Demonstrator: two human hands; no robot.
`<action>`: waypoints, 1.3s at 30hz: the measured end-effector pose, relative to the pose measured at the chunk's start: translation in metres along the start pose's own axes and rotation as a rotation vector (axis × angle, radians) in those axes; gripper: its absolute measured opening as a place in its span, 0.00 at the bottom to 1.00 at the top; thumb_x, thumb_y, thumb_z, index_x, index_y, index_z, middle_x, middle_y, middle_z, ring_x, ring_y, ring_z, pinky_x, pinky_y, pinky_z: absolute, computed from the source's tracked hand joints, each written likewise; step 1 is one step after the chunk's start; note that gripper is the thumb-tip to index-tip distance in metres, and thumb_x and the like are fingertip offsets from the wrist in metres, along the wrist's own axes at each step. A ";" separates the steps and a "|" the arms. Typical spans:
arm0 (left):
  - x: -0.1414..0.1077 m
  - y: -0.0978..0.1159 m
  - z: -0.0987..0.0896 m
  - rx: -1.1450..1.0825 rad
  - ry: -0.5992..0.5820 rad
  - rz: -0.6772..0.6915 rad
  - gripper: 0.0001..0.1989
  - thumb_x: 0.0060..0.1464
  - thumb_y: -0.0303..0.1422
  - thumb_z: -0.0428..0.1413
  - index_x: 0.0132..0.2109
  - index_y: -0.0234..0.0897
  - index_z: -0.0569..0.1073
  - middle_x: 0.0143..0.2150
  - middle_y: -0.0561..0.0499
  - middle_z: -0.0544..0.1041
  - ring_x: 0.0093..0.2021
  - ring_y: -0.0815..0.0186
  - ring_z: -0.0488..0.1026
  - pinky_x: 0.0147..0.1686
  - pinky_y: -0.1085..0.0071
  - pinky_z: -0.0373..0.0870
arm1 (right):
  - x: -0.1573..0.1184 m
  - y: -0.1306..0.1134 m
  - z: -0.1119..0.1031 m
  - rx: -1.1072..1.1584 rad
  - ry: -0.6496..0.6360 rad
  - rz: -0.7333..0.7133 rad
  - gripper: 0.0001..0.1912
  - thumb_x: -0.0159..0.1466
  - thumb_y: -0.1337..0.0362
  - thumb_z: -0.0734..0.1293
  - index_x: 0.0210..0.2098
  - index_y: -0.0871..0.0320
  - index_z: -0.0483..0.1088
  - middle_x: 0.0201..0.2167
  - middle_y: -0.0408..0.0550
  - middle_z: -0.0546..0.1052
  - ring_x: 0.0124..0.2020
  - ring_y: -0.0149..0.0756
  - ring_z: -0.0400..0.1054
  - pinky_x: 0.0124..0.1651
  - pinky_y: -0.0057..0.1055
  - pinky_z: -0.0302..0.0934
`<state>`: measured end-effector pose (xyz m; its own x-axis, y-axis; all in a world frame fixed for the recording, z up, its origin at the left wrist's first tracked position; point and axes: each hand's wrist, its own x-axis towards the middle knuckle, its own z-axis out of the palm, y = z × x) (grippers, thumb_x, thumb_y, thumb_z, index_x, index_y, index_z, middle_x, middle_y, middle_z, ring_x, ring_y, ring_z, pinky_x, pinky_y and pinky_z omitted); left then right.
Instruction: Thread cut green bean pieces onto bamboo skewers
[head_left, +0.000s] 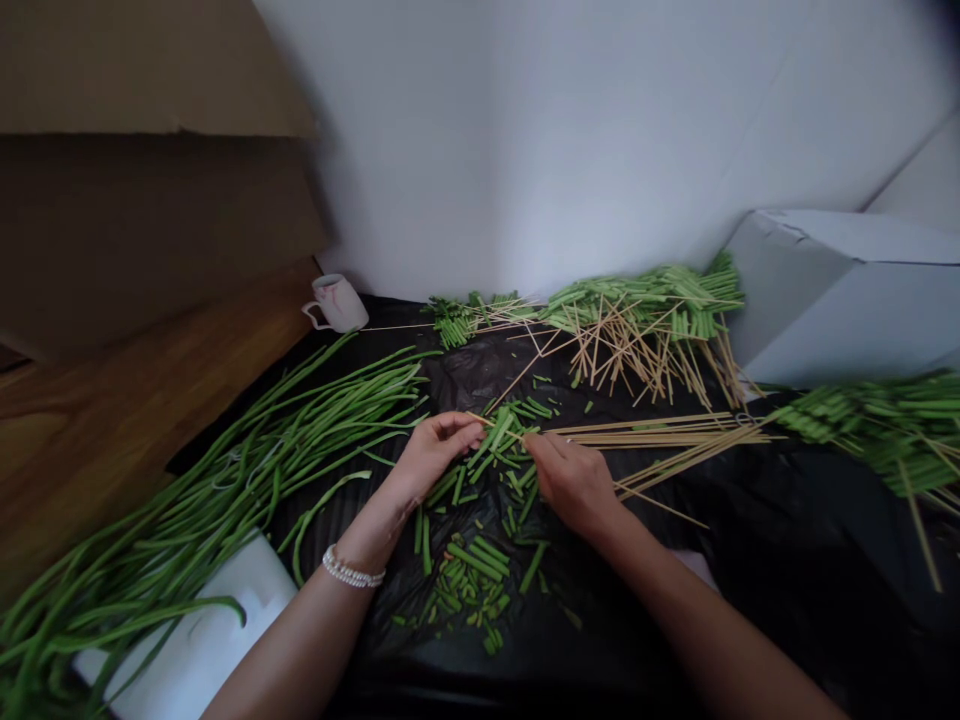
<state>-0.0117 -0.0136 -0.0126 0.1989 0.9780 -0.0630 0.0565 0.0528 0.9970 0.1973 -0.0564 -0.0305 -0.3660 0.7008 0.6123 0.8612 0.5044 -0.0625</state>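
Note:
A thin bamboo skewer [511,434] runs between my two hands, with cut green bean pieces [493,432] threaded crosswise on it. My left hand [442,445] is closed in a pinch at the skewer's left end, beside the bean pieces. My right hand [574,482] wraps round the skewer's other end, and its fingers hide most of that part. Loose cut beans [480,562] are scattered below and between my hands. Just past my right hand lies a bundle of bare skewers [675,432].
Long uncut beans [300,430] spread across the left, partly over a white box-like object [247,590]. Filled skewers [645,305] are piled at the back, more [877,425] at the right. A mug [339,304] stands at the back left, a white box [840,290] at the right. Black plastic sheeting [750,580] lies underneath.

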 end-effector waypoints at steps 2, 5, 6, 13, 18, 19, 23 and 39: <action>0.003 0.000 -0.008 0.131 0.101 0.067 0.15 0.48 0.40 0.61 0.39 0.33 0.78 0.33 0.47 0.79 0.31 0.66 0.71 0.35 0.70 0.66 | 0.000 0.004 0.000 -0.032 0.028 0.016 0.13 0.64 0.72 0.57 0.37 0.57 0.72 0.25 0.42 0.72 0.26 0.30 0.63 0.31 0.29 0.48; 0.006 -0.001 -0.019 0.418 0.189 0.157 0.11 0.50 0.37 0.59 0.37 0.34 0.79 0.35 0.47 0.80 0.35 0.62 0.73 0.38 0.68 0.66 | -0.001 0.008 0.001 -0.059 0.037 0.023 0.12 0.65 0.71 0.57 0.37 0.57 0.72 0.24 0.42 0.72 0.26 0.30 0.63 0.31 0.29 0.48; 0.006 -0.002 -0.021 0.512 0.192 0.176 0.10 0.51 0.36 0.58 0.36 0.35 0.79 0.35 0.47 0.80 0.36 0.61 0.74 0.38 0.68 0.66 | -0.001 0.009 0.002 -0.057 0.034 0.020 0.12 0.65 0.71 0.57 0.37 0.57 0.72 0.24 0.42 0.72 0.26 0.30 0.63 0.31 0.29 0.48; 0.005 -0.012 -0.020 0.881 0.148 0.319 0.07 0.53 0.31 0.56 0.37 0.37 0.78 0.36 0.47 0.78 0.38 0.61 0.73 0.41 0.65 0.66 | -0.003 0.007 0.004 -0.039 0.020 0.012 0.12 0.65 0.70 0.58 0.39 0.57 0.72 0.26 0.42 0.72 0.27 0.30 0.63 0.30 0.29 0.48; 0.008 -0.020 -0.018 1.081 0.117 0.436 0.09 0.56 0.31 0.55 0.43 0.37 0.78 0.39 0.46 0.79 0.41 0.58 0.70 0.46 0.61 0.64 | -0.003 0.007 0.004 -0.036 0.000 0.000 0.12 0.66 0.70 0.58 0.41 0.57 0.72 0.27 0.42 0.73 0.26 0.30 0.63 0.30 0.29 0.47; 0.008 -0.021 -0.018 1.104 0.110 0.443 0.10 0.55 0.30 0.56 0.43 0.37 0.78 0.38 0.46 0.79 0.41 0.58 0.70 0.45 0.62 0.64 | -0.003 0.006 0.004 -0.037 -0.002 -0.002 0.12 0.66 0.70 0.58 0.41 0.57 0.72 0.27 0.42 0.73 0.26 0.30 0.63 0.30 0.29 0.47; 0.007 -0.023 -0.017 1.157 0.108 0.455 0.09 0.55 0.30 0.56 0.42 0.37 0.79 0.36 0.46 0.79 0.39 0.57 0.68 0.43 0.62 0.65 | -0.003 0.004 0.004 -0.037 -0.001 0.000 0.12 0.66 0.70 0.58 0.39 0.57 0.72 0.26 0.42 0.72 0.26 0.29 0.63 0.30 0.29 0.47; 0.006 -0.006 -0.010 -0.264 0.130 -0.100 0.16 0.40 0.38 0.67 0.38 0.34 0.80 0.35 0.47 0.80 0.35 0.68 0.73 0.38 0.71 0.67 | -0.002 0.003 0.001 -0.021 -0.016 0.007 0.12 0.65 0.71 0.58 0.40 0.57 0.72 0.26 0.42 0.73 0.26 0.29 0.63 0.30 0.29 0.48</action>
<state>-0.0205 -0.0057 -0.0183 0.0771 0.9821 -0.1718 -0.1901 0.1837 0.9644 0.2002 -0.0555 -0.0326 -0.3651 0.7125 0.5992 0.8711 0.4885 -0.0501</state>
